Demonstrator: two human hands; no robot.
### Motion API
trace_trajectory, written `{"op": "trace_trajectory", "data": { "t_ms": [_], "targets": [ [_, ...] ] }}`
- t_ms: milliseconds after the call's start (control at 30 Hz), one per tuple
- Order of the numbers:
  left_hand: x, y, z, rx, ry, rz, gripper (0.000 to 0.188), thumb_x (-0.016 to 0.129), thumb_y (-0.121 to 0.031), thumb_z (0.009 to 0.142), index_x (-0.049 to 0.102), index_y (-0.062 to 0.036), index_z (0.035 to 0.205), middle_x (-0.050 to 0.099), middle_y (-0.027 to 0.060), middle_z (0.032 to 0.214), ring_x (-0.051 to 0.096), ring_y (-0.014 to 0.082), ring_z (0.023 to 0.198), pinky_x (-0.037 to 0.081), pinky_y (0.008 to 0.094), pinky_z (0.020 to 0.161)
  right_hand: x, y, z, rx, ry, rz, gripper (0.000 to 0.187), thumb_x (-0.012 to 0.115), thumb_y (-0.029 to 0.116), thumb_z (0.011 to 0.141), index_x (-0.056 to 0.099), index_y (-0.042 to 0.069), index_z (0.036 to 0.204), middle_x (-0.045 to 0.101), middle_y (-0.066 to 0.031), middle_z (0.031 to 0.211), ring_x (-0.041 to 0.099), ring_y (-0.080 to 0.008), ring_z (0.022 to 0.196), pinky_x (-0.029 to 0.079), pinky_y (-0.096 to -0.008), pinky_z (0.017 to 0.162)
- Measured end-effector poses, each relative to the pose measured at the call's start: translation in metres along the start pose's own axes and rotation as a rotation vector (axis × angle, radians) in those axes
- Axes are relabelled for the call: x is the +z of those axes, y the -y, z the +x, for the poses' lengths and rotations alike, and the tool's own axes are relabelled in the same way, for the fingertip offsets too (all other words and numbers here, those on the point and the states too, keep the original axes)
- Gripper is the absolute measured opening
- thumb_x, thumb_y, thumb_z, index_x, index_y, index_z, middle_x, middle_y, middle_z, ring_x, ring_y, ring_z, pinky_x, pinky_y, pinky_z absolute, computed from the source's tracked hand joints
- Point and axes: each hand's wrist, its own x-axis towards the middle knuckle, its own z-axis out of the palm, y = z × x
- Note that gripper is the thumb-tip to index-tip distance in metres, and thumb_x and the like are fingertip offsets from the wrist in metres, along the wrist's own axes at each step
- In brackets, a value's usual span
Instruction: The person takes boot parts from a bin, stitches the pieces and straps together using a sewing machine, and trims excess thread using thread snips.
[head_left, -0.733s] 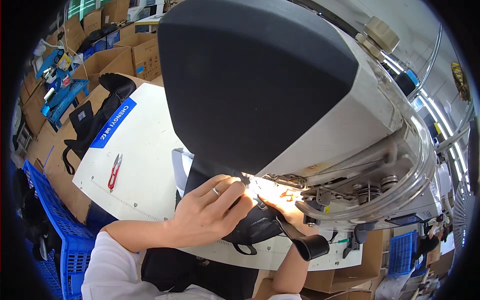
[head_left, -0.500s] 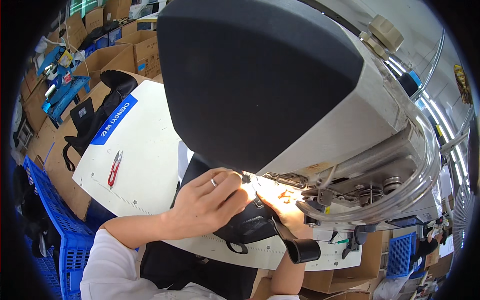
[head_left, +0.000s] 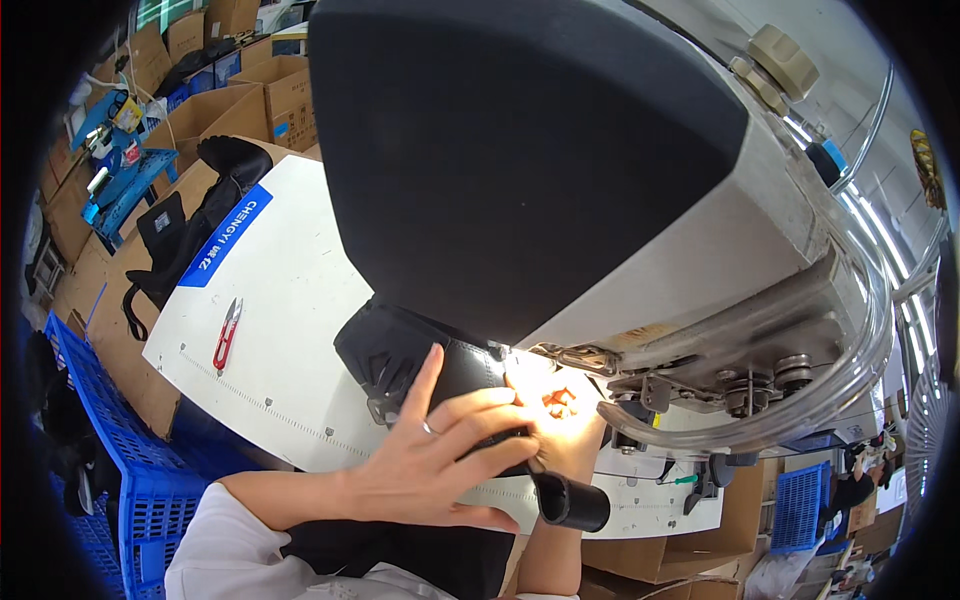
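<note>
**Hands at the needle, half lost in glare**

The big grey and black sewing machine head (head_left: 560,170) fills most of the view and blocks whatever lies behind it. Under its front end, a black fabric piece with a strap and buckle (head_left: 420,360) lies on the white table (head_left: 290,300), its far edge running out of sight beneath the machine.

The left hand (head_left: 440,455), a ring on 1 finger, lies flat on that fabric, its fingers spread wide and pressing down rather than gripping. The right hand (head_left: 560,420) is hard to read: the machine lamp washes it out, and the left hand covers part of it. Its fingers sit close to the needle area on the fabric, but I cannot tell whether they pinch anything. A black rolled strap end (head_left: 570,500) pokes out just below both hands.

Further left on the table lie red-handled thread snips (head_left: 227,335), well apart from the hands, and a black bag with straps (head_left: 190,230) rests at the table's far corner. A blue plastic crate (head_left: 140,480) stands beside the table, partly cut off by the dark rim.
</note>
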Motion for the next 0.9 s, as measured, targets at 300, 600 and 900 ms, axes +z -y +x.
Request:
{"op": "trace_trajectory", "data": {
  "t_ms": [300, 600, 900],
  "targets": [
    [0.027, 0.008, -0.012, 0.038, -0.126, 0.131, 0.011, 0.065, -0.012, 0.078, 0.054, -0.0122, 0.083, 0.057, -0.0013, 0.105, 0.052, 0.0212, 0.116, 0.015, 0.0716, 0.109, 0.001, -0.010, -0.007, -0.380, -0.049, -0.333, 0.015, 0.054, 0.002, 0.092, 0.051, 0.003, 0.077, 0.050, 0.0021, 0.068, 0.039, -0.0031, 0.056, 0.030, -0.0197, 0.049],
    [0.014, 0.013, -0.005, 0.073, -0.119, 0.063, 0.023, 0.069, -0.008, 0.073, 0.060, -0.0162, 0.093, 0.056, -0.0059, 0.096, 0.055, 0.0175, 0.110, 0.020, 0.0709, 0.109, -0.082, -0.105, 0.067, -0.254, 0.033, -0.701, 0.021, 0.058, 0.016, 0.091, 0.062, -0.001, 0.081, 0.065, -0.0027, 0.077, 0.058, -0.0192, 0.070, 0.047, -0.0361, 0.063],
    [-0.014, 0.028, -0.007, 0.086, 0.044, 0.007, 0.031, 0.067, -0.002, 0.070, 0.059, -0.0140, 0.097, 0.056, -0.0051, 0.099, 0.055, 0.0152, 0.112, 0.022, 0.0620, 0.114, -0.021, -0.084, 0.053, 0.265, 0.362, 0.979, 0.042, 0.080, 0.017, 0.077, 0.062, -0.002, 0.110, 0.066, -0.0118, 0.107, 0.064, -0.0221, 0.099, 0.053, -0.0338, 0.088]
  ]
}}
